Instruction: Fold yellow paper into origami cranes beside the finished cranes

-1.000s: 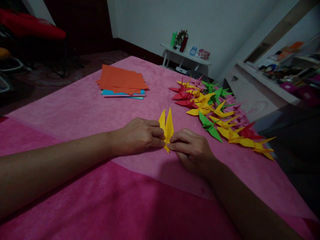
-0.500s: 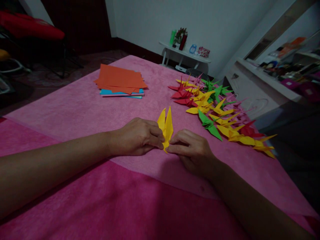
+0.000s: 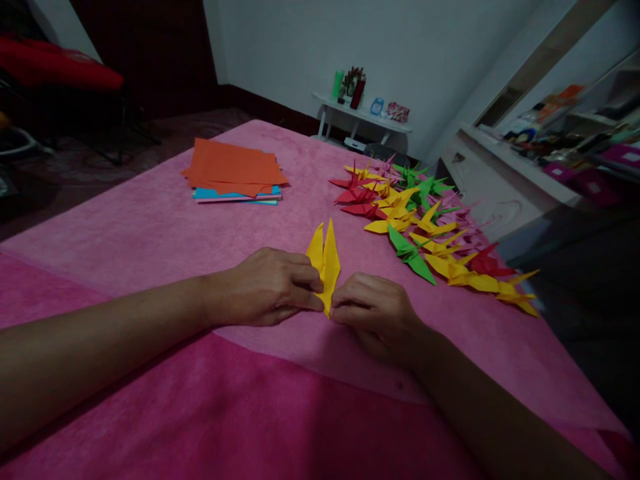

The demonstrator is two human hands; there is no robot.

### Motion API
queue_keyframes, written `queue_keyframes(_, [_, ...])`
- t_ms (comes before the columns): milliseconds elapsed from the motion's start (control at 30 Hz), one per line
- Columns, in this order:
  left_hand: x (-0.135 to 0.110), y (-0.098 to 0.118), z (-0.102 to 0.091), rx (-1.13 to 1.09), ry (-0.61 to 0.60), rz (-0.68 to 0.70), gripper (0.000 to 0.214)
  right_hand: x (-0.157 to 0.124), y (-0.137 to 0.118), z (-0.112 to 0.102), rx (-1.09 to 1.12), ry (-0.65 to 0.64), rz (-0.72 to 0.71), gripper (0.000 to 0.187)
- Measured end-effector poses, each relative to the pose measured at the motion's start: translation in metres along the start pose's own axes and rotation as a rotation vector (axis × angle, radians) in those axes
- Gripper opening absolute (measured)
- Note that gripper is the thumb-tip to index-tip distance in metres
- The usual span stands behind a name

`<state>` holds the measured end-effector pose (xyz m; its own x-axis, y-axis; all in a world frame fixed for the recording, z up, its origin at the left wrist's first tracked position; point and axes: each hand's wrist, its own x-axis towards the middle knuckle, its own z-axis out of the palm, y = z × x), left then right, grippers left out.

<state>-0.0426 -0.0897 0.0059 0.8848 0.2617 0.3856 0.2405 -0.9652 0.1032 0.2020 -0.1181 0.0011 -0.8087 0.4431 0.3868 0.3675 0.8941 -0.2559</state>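
Note:
A partly folded yellow origami paper [image 3: 330, 257] lies on the pink cloth, two long points aimed away from me and a narrow tip toward me. My left hand [image 3: 275, 287] is closed on its left edge, fingers pressing near the lower half. At the lower right edge, my right hand [image 3: 375, 310] has its thumb and fingers pinched together against the paper near the tip. The fingertips hide part of the lower folds.
A stack of coloured paper sheets [image 3: 233, 167], orange on top, lies at the back left. Rows of folded paper cranes [image 3: 410, 253] in yellow, red, green and pink line the right side. Beyond stand a small white shelf [image 3: 360, 112] and a cluttered dresser [image 3: 520, 160].
The whole view has shifted slightly, so things sit a little lower and further left. Both hands keep to the yellow paper, with the right fingers drawn slightly closer together.

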Motion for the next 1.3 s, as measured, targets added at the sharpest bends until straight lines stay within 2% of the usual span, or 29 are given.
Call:
queue_keyframes(67, [0.0, 0.001, 0.0, 0.01, 0.023, 0.006, 0.02, 0.0, -0.001, 0.0, 0.011, 0.064, 0.024, 0.021])
queue_keyframes(133, [-0.001, 0.001, 0.002, 0.015, 0.1, 0.016, 0.019, 0.0, 0.0, 0.0, 0.02, 0.181, 0.096, 0.024])
queue_keyframes(233, [0.0, -0.001, 0.006, 0.013, 0.219, -0.003, 0.022, 0.003, 0.003, 0.002, 0.019, 0.281, 0.219, 0.04])
queue_keyframes(300, [0.001, -0.002, 0.008, 0.003, 0.201, -0.029, 0.028, 0.005, 0.005, 0.004, 0.009, 0.221, 0.258, 0.049])
queue_keyframes(400, [0.003, -0.004, 0.009, -0.048, 0.111, -0.067, 0.028, 0.006, 0.007, 0.006, -0.015, 0.047, 0.315, 0.049])
queue_keyframes(500, [0.003, -0.005, 0.008, -0.11, 0.147, -0.12, 0.025, 0.004, 0.007, 0.007, -0.044, -0.032, 0.349, 0.046])
queue_keyframes(600, [0.003, -0.006, 0.007, -0.157, 0.22, -0.205, 0.026, 0.003, 0.004, 0.006, -0.072, 0.03, 0.314, 0.045])
queue_keyframes(700, [0.002, -0.007, 0.008, -0.157, 0.192, -0.269, 0.025, 0.003, 0.002, 0.006, -0.075, 0.175, 0.31, 0.04])
queue_keyframes(767, [0.001, -0.007, 0.009, -0.132, 0.168, -0.281, 0.025, 0.005, 0.002, 0.006, -0.075, 0.219, 0.284, 0.035])
queue_keyframes(900, [0.002, -0.007, 0.009, -0.095, 0.173, -0.294, 0.03, 0.008, 0.002, 0.007, -0.11, 0.156, 0.145, 0.034])
queue_keyframes(1000, [0.004, -0.007, 0.009, -0.077, 0.171, -0.318, 0.031, 0.009, 0.003, 0.009, -0.109, 0.132, 0.11, 0.036])
queue_keyframes(1200, [0.008, -0.009, 0.014, -0.033, 0.139, -0.335, 0.023, 0.01, 0.003, 0.011, -0.034, 0.092, 0.224, 0.029])
queue_keyframes(1300, [0.008, -0.013, 0.018, -0.129, 0.137, -0.338, 0.019, 0.011, 0.002, 0.011, 0.021, 0.068, 0.303, 0.023])
